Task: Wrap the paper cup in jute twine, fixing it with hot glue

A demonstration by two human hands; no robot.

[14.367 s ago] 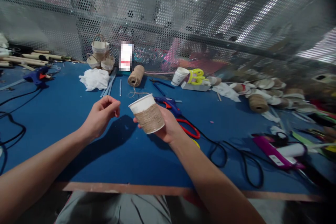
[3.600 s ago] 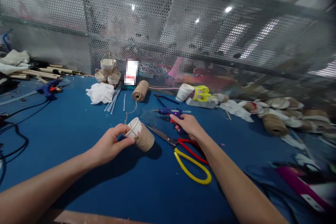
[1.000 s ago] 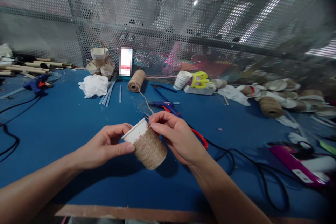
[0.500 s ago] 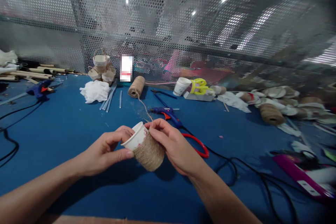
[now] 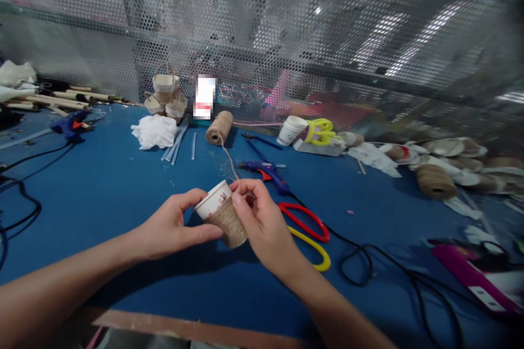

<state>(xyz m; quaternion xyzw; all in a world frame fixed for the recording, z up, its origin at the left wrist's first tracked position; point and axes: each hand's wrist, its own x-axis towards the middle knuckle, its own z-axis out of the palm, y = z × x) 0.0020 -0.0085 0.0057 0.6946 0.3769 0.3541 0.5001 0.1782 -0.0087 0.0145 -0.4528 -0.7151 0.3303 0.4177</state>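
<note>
A white paper cup (image 5: 214, 199) with small reddish prints is tilted, its mouth toward the upper left. Brown jute twine is wound round its lower part. My left hand (image 5: 176, 223) grips the cup, thumb along the twine-wrapped side and fingers at the rim, partly hidden behind it. At the cup's right side, my right hand (image 5: 262, 223) pinches the twine strand (image 5: 230, 162) against the wall. That strand runs back to a twine spool (image 5: 220, 127) lying on its side. Just right of my right hand lie scissors with one red handle (image 5: 305, 222) and one yellow handle (image 5: 317, 253).
A blue glue gun (image 5: 266, 171) lies beyond my right hand, its black cord trailing right. Behind are pliers (image 5: 262, 143), glue sticks (image 5: 176, 142), white tissue (image 5: 154, 132), stacked cups (image 5: 166, 92) and a lit phone (image 5: 205, 97). A purple power strip (image 5: 470, 278) sits at right.
The cup has turned slightly, and my left fingers have shifted from inside its mouth toward the rim. The camera view has shifted, and the scissors' yellow handle now shows.
</note>
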